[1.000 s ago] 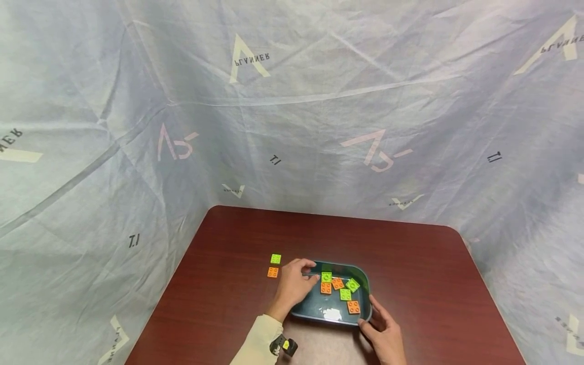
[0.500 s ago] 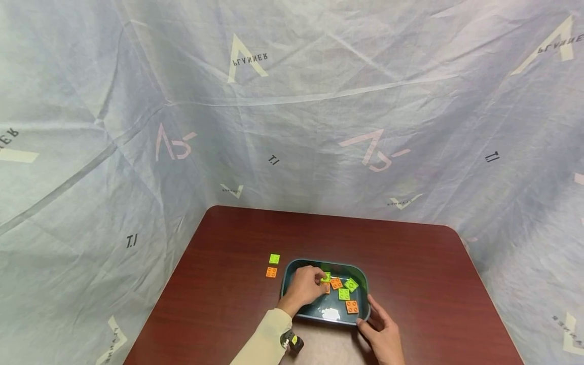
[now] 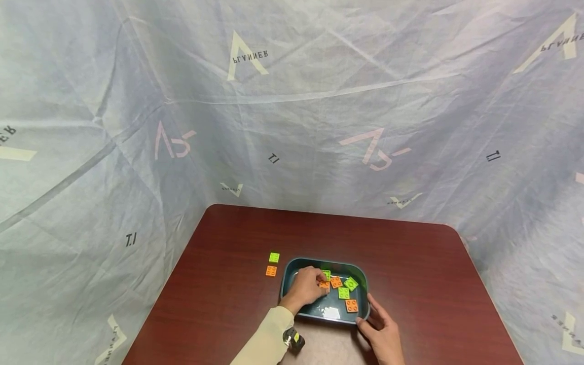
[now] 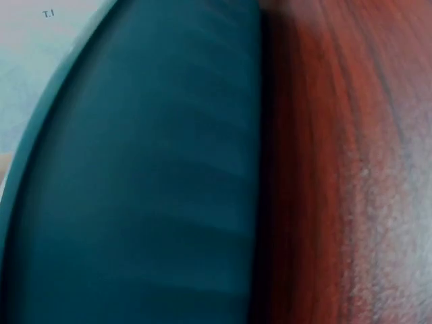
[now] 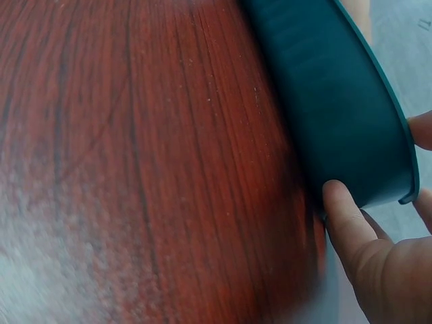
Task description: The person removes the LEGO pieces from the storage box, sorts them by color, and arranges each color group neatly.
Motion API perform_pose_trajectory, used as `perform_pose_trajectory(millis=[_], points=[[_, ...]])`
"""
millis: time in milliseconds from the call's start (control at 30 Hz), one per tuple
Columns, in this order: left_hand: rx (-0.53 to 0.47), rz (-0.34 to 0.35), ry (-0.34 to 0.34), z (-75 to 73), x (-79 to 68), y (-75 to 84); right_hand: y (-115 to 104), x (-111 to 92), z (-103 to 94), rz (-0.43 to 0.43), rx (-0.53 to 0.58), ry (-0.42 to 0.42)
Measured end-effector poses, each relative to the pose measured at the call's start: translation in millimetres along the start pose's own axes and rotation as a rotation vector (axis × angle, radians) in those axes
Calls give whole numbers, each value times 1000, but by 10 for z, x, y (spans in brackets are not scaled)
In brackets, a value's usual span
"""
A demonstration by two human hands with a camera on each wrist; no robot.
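Note:
A dark teal tray [image 3: 319, 317] stands on the table with several orange and green square toy bricks inside. My left hand [image 3: 305, 288] reaches into its left half and pinches an orange brick [image 3: 324, 285] between thumb and fingers; part of that brick is covered. Just behind it is a partly hidden green brick [image 3: 326, 274]. At the tray's front right corner, my right hand [image 3: 382, 332] grips the tray. The right wrist view has the thumb of this hand [image 5: 371, 250] against the outer wall of the tray [image 5: 344, 108], other fingers near the rim.
Left of the tray, a green brick [image 3: 274, 257] and an orange brick [image 3: 271, 270] lie on the reddish-brown table [image 3: 219, 284]. Grey fabric [image 3: 292, 126] hangs behind and at both sides. The left wrist view holds only the tray's outer wall [image 4: 169, 169], table and some fabric.
My left hand has moved right and down into the tray, from over its left rim to the orange brick, and its fingers have closed on it. My right hand stays on the corner.

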State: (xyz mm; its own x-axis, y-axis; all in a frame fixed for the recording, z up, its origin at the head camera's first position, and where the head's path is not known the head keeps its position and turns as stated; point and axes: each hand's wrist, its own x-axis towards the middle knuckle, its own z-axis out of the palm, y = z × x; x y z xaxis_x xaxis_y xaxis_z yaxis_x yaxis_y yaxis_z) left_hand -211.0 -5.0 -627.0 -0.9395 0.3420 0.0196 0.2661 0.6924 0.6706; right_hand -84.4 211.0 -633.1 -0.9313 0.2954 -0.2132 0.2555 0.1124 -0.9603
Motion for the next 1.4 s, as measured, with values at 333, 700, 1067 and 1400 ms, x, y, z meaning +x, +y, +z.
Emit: perform_pose_trajectory(millis=[333,700,1067,1400], points=[[87,50,-9,28,51,-15,4,11,12,22,40,-7],[157,17,-59,7,24,12,22,29,37,16,83,-24],[90,-14,-74,16,21,13,26,3,11,-2,73,-22],[39,5,-66,-68,-4,62,26,4,8,20,75,-18]])
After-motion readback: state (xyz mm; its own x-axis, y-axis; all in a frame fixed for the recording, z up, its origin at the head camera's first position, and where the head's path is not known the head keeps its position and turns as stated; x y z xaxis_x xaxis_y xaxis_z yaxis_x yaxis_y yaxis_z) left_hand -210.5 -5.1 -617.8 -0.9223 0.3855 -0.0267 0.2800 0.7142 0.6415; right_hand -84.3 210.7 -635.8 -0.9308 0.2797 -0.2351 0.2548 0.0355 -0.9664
